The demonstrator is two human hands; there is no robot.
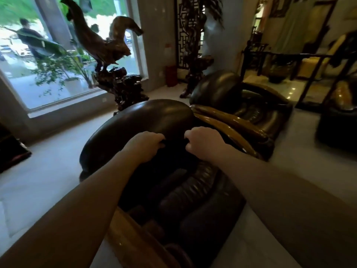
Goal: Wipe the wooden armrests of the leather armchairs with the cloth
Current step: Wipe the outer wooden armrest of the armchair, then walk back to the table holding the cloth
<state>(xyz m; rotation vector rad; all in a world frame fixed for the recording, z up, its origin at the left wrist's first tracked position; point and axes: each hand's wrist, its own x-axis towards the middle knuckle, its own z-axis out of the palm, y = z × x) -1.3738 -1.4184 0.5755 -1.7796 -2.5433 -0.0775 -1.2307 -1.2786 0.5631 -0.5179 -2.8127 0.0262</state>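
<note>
Wooden armrests frame the dark leather armchair (173, 151) that fills the middle of the view: the near armrest (131, 238) runs along the bottom edge, glossy and amber, and the far armrest (231, 122) curves along the chair's right side, beside a second leather armchair (241, 97) standing just behind it. Both bare arms reach forward over the seat toward the rounded backrest. The left hand (145, 146) has its fingers curled downward against the lower edge of the backrest, and the right hand (201, 140) is bunched into a loose fist just beside it; something dark sits between the two hands, but whether it is the cloth, or whether either hand pinches it, cannot be told in the shadow. Neither hand touches an armrest. Behind the chairs stands a carved wooden rooster sculpture (104, 43) on a gnarled dark base, in front of a large window (29, 55) with a leafy potted plant (63, 74). A red cylinder (171, 75) stands by the wall, next to a lattice screen (186, 35).
</note>
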